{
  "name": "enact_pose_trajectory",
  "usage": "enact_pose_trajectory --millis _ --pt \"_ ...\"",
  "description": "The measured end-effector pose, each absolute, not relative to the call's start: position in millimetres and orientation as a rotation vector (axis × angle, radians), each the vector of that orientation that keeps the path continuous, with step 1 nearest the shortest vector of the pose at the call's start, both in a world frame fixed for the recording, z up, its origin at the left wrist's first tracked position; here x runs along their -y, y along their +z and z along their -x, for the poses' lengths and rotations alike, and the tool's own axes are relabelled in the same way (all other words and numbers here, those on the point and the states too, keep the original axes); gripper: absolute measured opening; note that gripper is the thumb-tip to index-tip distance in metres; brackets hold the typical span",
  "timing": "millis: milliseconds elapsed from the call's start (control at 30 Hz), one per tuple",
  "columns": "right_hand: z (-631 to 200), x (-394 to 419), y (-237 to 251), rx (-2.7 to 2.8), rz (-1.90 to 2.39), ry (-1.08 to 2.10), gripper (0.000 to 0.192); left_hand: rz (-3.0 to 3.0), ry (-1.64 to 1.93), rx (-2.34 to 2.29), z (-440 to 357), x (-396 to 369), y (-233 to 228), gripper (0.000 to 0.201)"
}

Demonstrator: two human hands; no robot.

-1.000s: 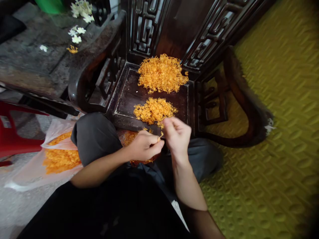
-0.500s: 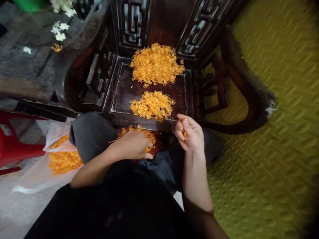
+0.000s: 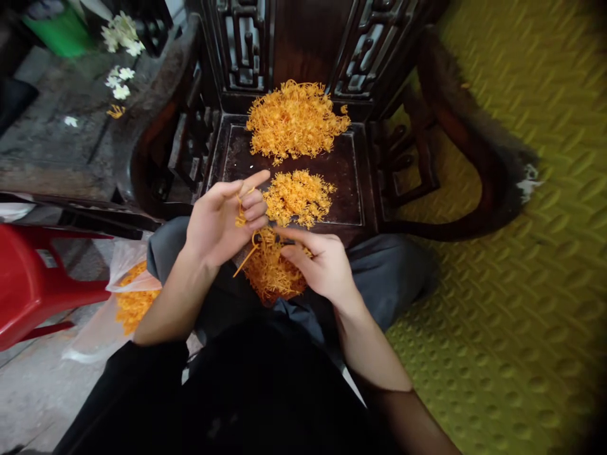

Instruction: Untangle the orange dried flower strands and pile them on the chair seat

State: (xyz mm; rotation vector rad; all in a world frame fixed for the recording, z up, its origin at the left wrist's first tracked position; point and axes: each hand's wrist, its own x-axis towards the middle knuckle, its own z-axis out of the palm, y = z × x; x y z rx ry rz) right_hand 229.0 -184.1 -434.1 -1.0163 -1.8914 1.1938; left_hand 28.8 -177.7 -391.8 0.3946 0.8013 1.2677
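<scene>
My left hand (image 3: 220,224) is raised beside the chair seat, palm toward me. Its fingers are curled around a few thin orange flowers (image 3: 241,215), and the index finger points out. Below the hand hangs a thin orange stem (image 3: 244,260). My right hand (image 3: 322,262) reaches over a pile of orange flowers (image 3: 275,275) in my lap. Its index finger and thumb are apart with nothing visible between them; the other fingers are mostly hidden. Just beyond my hands, a smaller heap of orange flowers (image 3: 300,199) lies near the front of the seat.
A larger orange heap (image 3: 294,120) lies at the back of the dark carved wooden chair (image 3: 237,148). To the left are a plastic bag (image 3: 92,328) of orange flowers, a red stool (image 3: 52,284), white flowers (image 3: 121,82) and a green container (image 3: 61,28). Yellow textured flooring (image 3: 521,303) spreads right.
My left hand has come up from the lap pile with orange flowers in it. The right hand has moved left and down over that pile. The view has shifted slightly.
</scene>
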Motion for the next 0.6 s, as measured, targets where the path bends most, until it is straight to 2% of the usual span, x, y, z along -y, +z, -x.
enact_pose_trajectory --millis 100,267,433,600 --pt "-210.3 179.9 -432.1 1.982 1.046 1.162 0.042 -0.487 1.321 -0.83 -32.3 172.2 -381.4 0.029" --pt "-202.0 170.6 -437.8 1.8 1.066 1.186 0.029 -0.758 1.328 -0.766 -31.3 166.7 -386.9 0.033" --pt "-211.4 162.9 -446.6 1.572 1.005 1.432 0.043 -1.033 1.133 -0.889 -22.1 167.5 -412.4 0.047" --pt "-214.2 159.6 -453.7 1.584 0.981 1.531 0.05 -1.34 1.152 -1.154 -25.2 169.9 -421.6 0.021"
